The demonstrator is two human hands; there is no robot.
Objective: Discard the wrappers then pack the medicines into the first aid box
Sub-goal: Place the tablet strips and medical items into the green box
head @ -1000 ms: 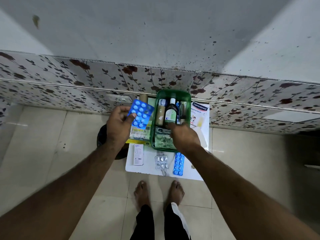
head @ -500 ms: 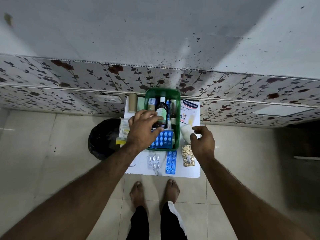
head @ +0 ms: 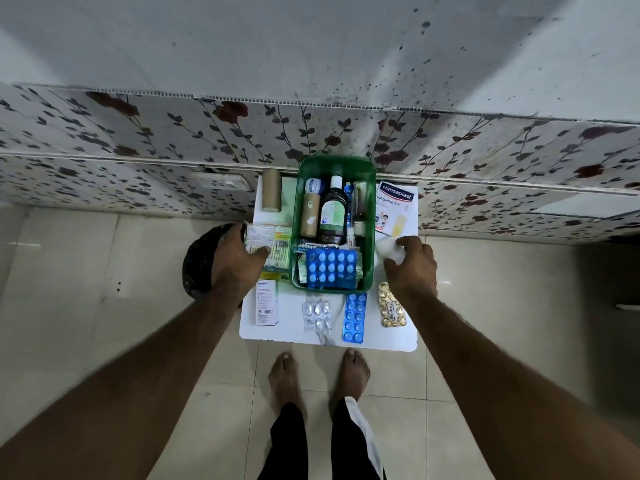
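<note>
Left hand (head: 232,261) has its grip closed on a printed packet (head: 258,239) beside the green first aid box (head: 369,258), probably to sort it. Right hand (head: 412,268) curls around a white item (head: 387,249), identity unclear. Blue strip (head: 330,268) lies inside the box; loose strips (head: 354,317) wait on the worktop (head: 398,337). Dark bin (head: 195,268) is mostly hidden behind the left hand.

White table (head: 408,336), on tiled floor (head: 104,306) against the wall. On it: green box (head: 370,216) at far centre; brown roll (head: 271,194) far left; Hansaplast pack (head: 396,209) far right; white carton (head: 266,303) near left; silver strip (head: 316,315), blue strip (head: 354,317), gold strip (head: 390,310) along near edge.
</note>
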